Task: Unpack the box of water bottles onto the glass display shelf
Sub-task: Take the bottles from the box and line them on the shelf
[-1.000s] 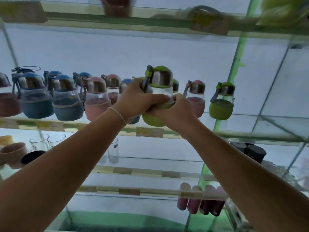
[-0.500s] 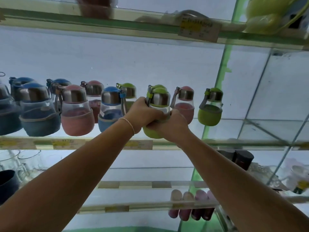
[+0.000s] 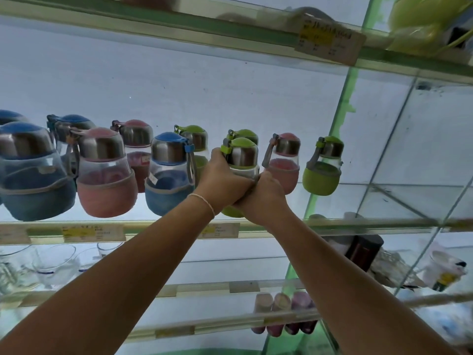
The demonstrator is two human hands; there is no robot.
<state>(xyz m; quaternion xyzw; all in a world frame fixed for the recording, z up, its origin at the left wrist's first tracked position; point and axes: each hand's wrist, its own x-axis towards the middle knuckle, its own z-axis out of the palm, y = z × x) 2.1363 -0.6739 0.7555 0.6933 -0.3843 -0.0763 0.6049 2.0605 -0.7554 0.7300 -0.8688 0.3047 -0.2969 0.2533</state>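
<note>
Both my hands wrap one green water bottle [image 3: 242,156] with a steel cap, standing on the glass display shelf [image 3: 384,201]. My left hand [image 3: 222,179] grips its left side up to the cap; my right hand [image 3: 263,194] cups its lower right. The green base [image 3: 230,212] shows under my wrists. Rows of the same bottles stand around it: a blue one [image 3: 167,175] and a pink one [image 3: 106,172] to the left, a pink one [image 3: 284,162] and a green one [image 3: 323,166] to the right, another green one [image 3: 243,134] just behind. No box is in view.
A higher glass shelf [image 3: 179,24] carries a price tag [image 3: 330,42] and a green item [image 3: 419,21]. Below are drinking glasses [image 3: 53,265] at left, dark canisters [image 3: 363,249] at right, and purple bottles [image 3: 284,313] lower down. A green upright [image 3: 345,98] divides the bays.
The green bottle has come down from tilted in the air to the shelf among the others, with both hands still on it. The camera has shifted, so the shelf sits lower in view.
</note>
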